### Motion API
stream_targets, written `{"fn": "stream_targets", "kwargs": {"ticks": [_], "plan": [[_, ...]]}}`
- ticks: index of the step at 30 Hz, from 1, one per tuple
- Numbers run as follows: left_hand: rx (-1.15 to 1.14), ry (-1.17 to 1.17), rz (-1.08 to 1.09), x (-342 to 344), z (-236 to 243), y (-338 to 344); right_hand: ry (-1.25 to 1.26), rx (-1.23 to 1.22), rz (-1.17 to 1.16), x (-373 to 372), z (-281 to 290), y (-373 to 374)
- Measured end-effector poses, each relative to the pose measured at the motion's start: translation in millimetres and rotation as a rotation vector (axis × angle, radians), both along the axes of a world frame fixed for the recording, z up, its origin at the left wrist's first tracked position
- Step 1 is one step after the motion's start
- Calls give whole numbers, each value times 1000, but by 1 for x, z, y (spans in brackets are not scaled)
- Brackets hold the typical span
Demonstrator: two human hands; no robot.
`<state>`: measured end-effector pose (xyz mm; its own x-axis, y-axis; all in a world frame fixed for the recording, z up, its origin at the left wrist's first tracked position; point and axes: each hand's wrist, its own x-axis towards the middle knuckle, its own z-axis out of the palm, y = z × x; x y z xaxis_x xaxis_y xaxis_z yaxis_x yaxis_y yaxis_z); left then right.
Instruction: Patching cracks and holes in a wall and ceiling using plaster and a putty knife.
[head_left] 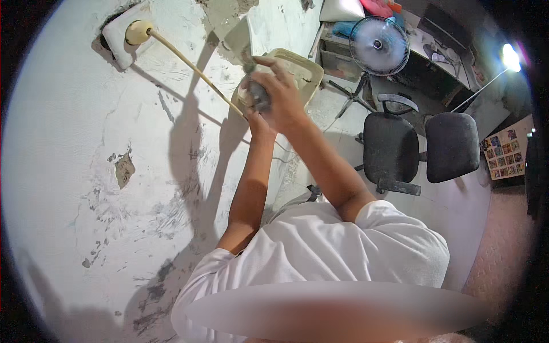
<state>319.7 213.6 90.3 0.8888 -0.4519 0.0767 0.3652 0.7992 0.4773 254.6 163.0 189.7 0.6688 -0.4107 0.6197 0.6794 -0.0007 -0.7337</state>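
Both hands are raised together in front of a worn white wall. My left hand (260, 119) is low under a small dark grey object (260, 97), its fingers mostly hidden and blurred. Around the same object from the right curls my right hand (283, 91), with its upper fingers reaching leftward over the top. Motion smears the object, so its kind cannot be made out. A cream cable (194, 68) runs from a round cream fitting (137, 32) on the wall down to the hands; whether it joins the object is hidden.
Behind the hands is a cream tray (311, 71). A standing fan (378, 46) is at the back, near a cluttered desk (420, 43). Black office chairs (390, 146) stand to the right, along with a bright lamp (510, 58) and a picture sheet (506, 151).
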Motion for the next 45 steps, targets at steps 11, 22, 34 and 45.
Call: {"fn": "stream_targets", "kwargs": {"ticks": [11,22,34,45], "plan": [[65,-30,-60,11,-59,18,614,330,297,-8,-61,-81],[-4,-3,-15,-7,-100,27,655,81,361,22,-108,-75],[-14,108,52,-5,-125,11,551,180,517,58,-138,-78],[61,343,154,-13,-101,3,546,153,540,66,-143,-80]]}}
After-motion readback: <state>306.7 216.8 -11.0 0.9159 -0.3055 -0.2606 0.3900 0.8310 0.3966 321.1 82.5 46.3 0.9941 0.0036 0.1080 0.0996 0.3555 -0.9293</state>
